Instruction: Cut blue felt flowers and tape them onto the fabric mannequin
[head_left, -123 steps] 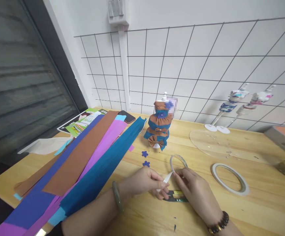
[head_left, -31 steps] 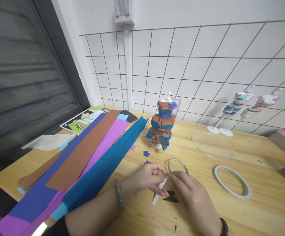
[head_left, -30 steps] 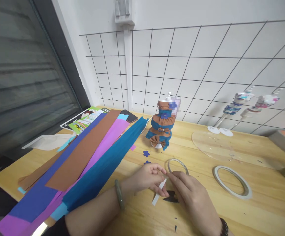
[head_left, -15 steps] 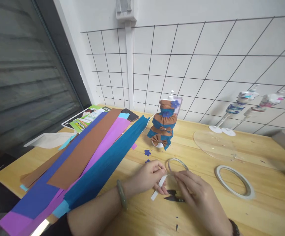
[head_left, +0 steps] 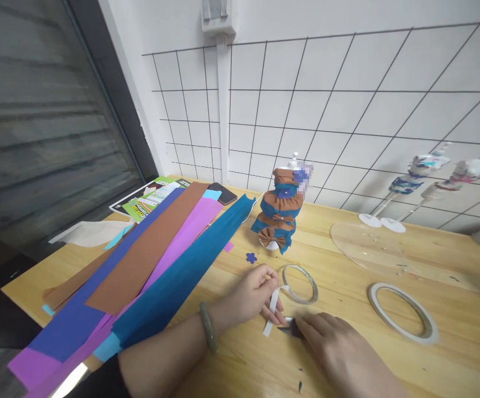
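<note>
My left hand is closed, pinching a strip of white tape. The strip's lower end dangles below the fingers, and its upper part curves toward a narrow tape roll lying just behind. My right hand lies low on the table with its fingers over the black thread snips, gripping their handle end; only the blades show. Beyond both hands stands a small form dressed in brown and teal crepe paper, with bows and blue flowers. A blue paper flower lies in front of it.
Long crepe paper strips in blue, brown, purple and teal cover the left side. A phone and printed cards lie behind them. To the right are a wider tape roll, a clear disc and two decorated stands.
My right hand has left the tape strip and moved down onto the thread snips. My left hand still pinches the strip. The view has shifted slightly.
</note>
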`<state>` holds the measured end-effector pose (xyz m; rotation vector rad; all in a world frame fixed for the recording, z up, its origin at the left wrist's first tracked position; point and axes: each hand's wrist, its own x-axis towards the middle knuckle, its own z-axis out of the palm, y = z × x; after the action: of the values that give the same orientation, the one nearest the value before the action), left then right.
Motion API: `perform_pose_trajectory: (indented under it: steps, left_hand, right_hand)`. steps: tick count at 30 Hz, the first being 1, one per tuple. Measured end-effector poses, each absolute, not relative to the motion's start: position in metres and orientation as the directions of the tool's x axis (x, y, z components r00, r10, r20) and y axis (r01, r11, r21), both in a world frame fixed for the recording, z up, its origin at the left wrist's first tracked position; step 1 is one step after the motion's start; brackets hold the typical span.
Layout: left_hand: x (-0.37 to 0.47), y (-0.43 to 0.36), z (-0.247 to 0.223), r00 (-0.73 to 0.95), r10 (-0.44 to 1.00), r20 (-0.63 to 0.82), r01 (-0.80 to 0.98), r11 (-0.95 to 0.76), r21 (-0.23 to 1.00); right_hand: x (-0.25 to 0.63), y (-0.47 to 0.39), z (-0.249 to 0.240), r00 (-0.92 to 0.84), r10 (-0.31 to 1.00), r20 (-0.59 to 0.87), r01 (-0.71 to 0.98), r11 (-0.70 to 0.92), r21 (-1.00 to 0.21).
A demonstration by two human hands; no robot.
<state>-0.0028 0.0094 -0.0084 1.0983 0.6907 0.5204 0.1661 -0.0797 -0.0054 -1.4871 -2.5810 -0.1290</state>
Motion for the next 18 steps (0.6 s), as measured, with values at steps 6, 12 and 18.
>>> perform_pose_trajectory:
  steps: [6,12,18]
  left_hand:
    - [-0.003,0.010,-0.014,0.678,0.701,-0.222,-0.040,0.336,0.941]
    - [-0.003,0.011,-0.014,0.672,0.714,-0.195,-0.072,0.326,0.943]
    - [-0.003,0.010,-0.016,0.653,0.738,-0.170,-0.069,0.282,0.957]
  right_hand:
    - [0.165,-0.081,0.006,-0.434,0.893,0.117,0.884,0.448,-0.135]
    - [0.172,-0.082,0.030,-0.309,0.949,-0.058,0.828,0.238,-0.508]
    - [0.192,-0.080,0.032,-0.231,0.952,-0.202,0.792,0.063,-0.607]
